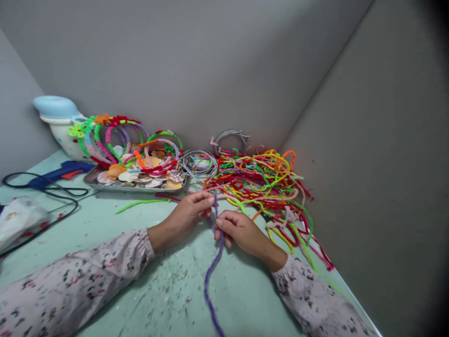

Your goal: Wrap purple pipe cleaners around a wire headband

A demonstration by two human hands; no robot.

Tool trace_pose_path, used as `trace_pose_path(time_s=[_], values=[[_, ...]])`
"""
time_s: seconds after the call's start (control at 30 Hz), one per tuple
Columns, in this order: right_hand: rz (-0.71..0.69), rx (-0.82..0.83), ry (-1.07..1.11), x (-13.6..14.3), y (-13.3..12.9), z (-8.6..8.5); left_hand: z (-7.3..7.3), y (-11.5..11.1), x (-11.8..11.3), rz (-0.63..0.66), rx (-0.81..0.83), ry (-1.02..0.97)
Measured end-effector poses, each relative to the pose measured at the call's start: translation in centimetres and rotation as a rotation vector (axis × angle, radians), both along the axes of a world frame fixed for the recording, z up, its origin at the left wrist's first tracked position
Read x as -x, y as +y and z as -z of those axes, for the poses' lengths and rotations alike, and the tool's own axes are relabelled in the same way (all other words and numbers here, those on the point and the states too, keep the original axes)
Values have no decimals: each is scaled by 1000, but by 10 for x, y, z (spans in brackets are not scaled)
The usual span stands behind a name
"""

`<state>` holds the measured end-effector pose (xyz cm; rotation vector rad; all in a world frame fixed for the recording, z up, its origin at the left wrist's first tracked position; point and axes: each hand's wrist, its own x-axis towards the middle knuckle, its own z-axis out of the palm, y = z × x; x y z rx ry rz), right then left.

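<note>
A long purple pipe cleaner runs from between my hands down to the bottom edge of the view. My left hand pinches its upper part between thumb and fingers. Just below and to the right, my right hand grips the same purple strand with thumb and forefinger. Another bit of purple strand shows between the hands, partly hidden by the fingers. Behind my right hand lies a tangled pile of colourful pipe cleaners.
A metal tray holds seashells and fuzzy coloured hoops. Beside it are coiled wires. At the left are a white container with a blue lid, a blue glue gun, its black cord and a plastic bag. Grey walls rise behind and at right.
</note>
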<state>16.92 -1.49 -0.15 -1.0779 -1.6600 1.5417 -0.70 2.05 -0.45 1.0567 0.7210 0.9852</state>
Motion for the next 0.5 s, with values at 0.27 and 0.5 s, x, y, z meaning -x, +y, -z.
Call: trace_pose_path(time_s=[0.27,0.5], values=[[-1,20,-9,-1,0,-5,0,0,-1,21,-8,14],[1,67,-88,1,-1,-5,-5,3,0,-67,37,-72]])
